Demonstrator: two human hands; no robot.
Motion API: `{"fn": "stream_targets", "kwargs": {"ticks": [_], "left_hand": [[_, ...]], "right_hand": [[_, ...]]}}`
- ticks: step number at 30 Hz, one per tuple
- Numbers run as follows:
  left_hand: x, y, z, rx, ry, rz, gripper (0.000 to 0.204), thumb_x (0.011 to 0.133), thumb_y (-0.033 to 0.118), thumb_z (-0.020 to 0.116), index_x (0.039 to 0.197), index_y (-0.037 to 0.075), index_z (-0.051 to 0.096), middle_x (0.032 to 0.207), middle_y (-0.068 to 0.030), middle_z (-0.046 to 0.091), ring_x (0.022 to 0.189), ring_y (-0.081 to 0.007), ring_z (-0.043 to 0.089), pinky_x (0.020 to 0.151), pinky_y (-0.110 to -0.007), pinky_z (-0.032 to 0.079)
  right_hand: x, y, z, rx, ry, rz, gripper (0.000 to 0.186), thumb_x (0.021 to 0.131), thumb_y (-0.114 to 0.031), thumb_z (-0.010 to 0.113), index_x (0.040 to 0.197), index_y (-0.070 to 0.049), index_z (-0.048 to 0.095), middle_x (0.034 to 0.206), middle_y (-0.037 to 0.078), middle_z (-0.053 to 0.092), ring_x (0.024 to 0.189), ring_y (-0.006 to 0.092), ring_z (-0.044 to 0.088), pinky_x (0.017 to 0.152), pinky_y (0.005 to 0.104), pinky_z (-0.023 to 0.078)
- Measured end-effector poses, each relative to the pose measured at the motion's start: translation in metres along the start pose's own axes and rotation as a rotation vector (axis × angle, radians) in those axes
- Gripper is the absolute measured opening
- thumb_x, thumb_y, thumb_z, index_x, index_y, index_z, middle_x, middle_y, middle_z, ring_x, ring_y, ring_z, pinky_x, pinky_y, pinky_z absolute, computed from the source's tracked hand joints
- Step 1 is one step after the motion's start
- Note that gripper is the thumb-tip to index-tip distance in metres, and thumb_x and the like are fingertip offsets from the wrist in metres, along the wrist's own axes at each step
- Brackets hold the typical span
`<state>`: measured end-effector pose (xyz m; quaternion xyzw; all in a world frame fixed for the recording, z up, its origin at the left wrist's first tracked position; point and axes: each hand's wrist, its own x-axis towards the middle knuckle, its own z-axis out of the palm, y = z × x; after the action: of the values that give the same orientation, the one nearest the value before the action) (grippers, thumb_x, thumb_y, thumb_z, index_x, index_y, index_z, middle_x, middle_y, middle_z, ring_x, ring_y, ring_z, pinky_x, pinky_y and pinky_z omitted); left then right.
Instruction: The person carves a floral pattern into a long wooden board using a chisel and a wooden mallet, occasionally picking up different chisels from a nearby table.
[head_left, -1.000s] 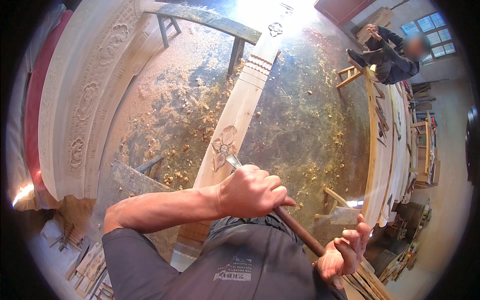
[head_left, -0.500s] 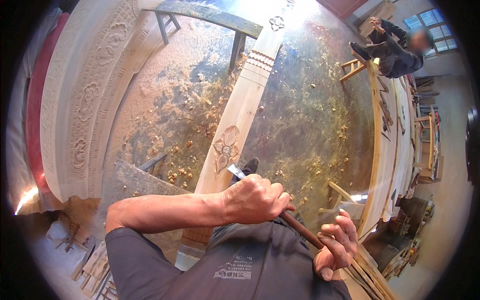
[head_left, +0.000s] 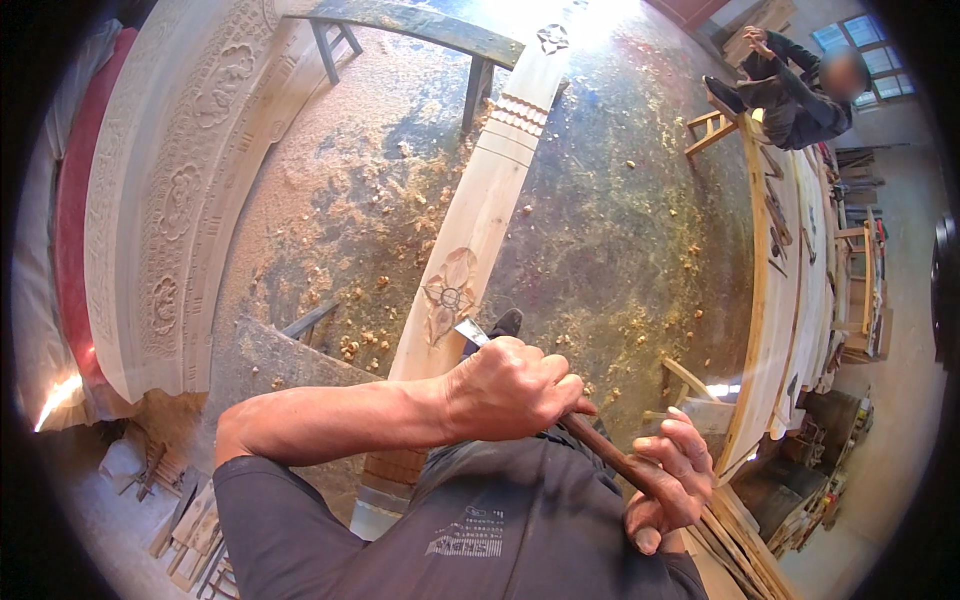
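Observation:
My left hand (head_left: 510,390) is closed around a long chisel with a brown wooden handle (head_left: 595,440) and a flat steel blade (head_left: 472,333). The blade tip lies at the lower right of a carved four-petal flower (head_left: 450,280) on a long pale plank (head_left: 490,200). My right hand (head_left: 670,485) holds the rear part of the handle, low on the right, with its fingers curled.
Carved pale panels (head_left: 190,220) stand at the left. A dark trestle (head_left: 420,37) crosses behind the plank. At the upper right, another person (head_left: 800,100) sits by a bench (head_left: 790,290) with tools on it. Wood shavings cover the floor (head_left: 610,250). My shoe (head_left: 505,325) shows beside the plank.
My right hand's fingers have curled further onto the handle and shifted slightly left. My shoe has come into view beside the plank. The view has shifted a little.

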<state>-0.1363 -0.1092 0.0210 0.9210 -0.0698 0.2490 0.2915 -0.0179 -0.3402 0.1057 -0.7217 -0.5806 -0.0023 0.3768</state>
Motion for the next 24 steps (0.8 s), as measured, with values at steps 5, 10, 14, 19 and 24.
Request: {"fn": "stream_targets", "kwargs": {"ticks": [5, 10, 14, 19, 24], "left_hand": [[-0.001, -0.001, 0.002, 0.015, -0.054, -0.008, 0.044, 0.095, 0.034, 0.079, 0.066, 0.009, 0.057, 0.059, -0.0046, 0.055, 0.05, -0.0197, 0.064, 0.045, -0.034, 0.051], [-0.004, 0.001, 0.004, -0.021, -0.089, -0.033, 0.044, 0.098, 0.034, 0.077, 0.067, 0.006, 0.061, 0.06, -0.0086, 0.061, 0.052, -0.0246, 0.069, 0.047, -0.037, 0.054], [-0.003, 0.003, 0.0, -0.005, -0.093, -0.051, 0.045, 0.098, 0.034, 0.076, 0.066, 0.005, 0.063, 0.06, -0.0104, 0.063, 0.052, -0.0269, 0.07, 0.047, -0.038, 0.055], [-0.001, -0.001, 0.002, -0.038, -0.093, -0.061, 0.044, 0.097, 0.033, 0.077, 0.067, 0.005, 0.065, 0.06, -0.0109, 0.063, 0.052, -0.0278, 0.07, 0.048, -0.039, 0.055], [-0.003, -0.001, 0.002, 0.015, -0.084, -0.067, 0.044, 0.097, 0.034, 0.077, 0.066, 0.006, 0.063, 0.059, -0.009, 0.061, 0.052, -0.0258, 0.069, 0.047, -0.038, 0.054]], "right_hand": [[0.009, 0.001, 0.006, 0.067, -0.046, -0.021, 0.095, 0.099, -0.087, 0.037, 0.091, -0.002, 0.08, 0.088, 0.014, 0.078, 0.099, 0.0358, 0.073, 0.097, 0.0591, 0.06], [0.007, 0.003, 0.008, 0.08, -0.023, -0.019, 0.098, 0.1, -0.087, 0.034, 0.091, -0.001, 0.08, 0.086, 0.016, 0.078, 0.096, 0.0382, 0.073, 0.096, 0.0585, 0.06], [-0.011, 0.007, 0.002, 0.14, 0.117, -0.009, 0.103, 0.099, -0.088, 0.031, 0.092, 0.002, 0.079, 0.082, 0.019, 0.076, 0.098, 0.0423, 0.072, 0.095, 0.0609, 0.059], [0.005, 0.003, 0.019, 0.173, 0.085, -0.017, 0.111, 0.096, -0.093, 0.024, 0.093, 0.003, 0.079, 0.085, 0.02, 0.076, 0.1, 0.0445, 0.071, 0.101, 0.0655, 0.055], [-0.007, 0.011, 0.008, 0.123, 0.219, -0.023, 0.112, 0.096, -0.093, 0.022, 0.089, 0.002, 0.079, 0.087, 0.022, 0.075, 0.107, 0.047, 0.07, 0.1, 0.0685, 0.054]]}}
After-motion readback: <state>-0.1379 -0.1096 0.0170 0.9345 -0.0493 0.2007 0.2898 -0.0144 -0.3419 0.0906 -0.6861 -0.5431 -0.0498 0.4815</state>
